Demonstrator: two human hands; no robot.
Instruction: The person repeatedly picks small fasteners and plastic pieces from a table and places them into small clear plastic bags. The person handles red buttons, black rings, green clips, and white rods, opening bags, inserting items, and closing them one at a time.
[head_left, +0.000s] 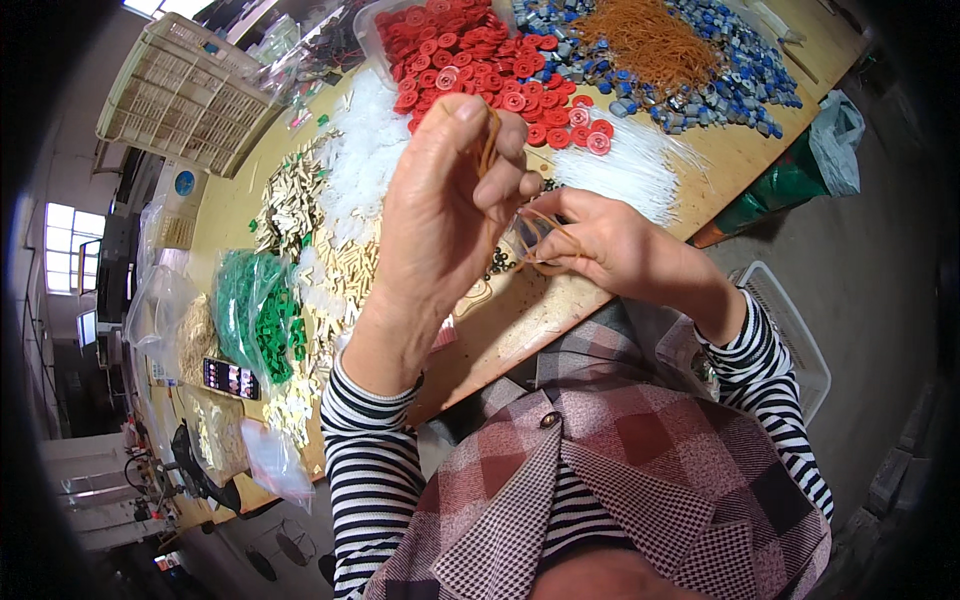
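Note:
Raised over the wooden table (510, 337), my left hand (450, 187) grips an orange-brown rubber band (490, 142) between thumb and fingers. My right hand (600, 240), lower and to the right, pinches several looped orange-brown bands (551, 225); something clear shows beside its fingertips, too hidden to name. Small black rings (501, 260) lie on the table below the hands. A heap of red plastic wheels (480, 60) is beyond my left hand, and a bundle of thin white sticks (619, 169) lies behind my right hand.
Blue-and-grey small parts (750, 82) and a pile of orange-brown bands (652, 45) cover the far right. Leftward lie cream pieces (341, 262), bagged green parts (274, 330) and a phone (231, 377). A plastic crate (187, 94) stands far left; a white basket (814, 360) is beside the table at right.

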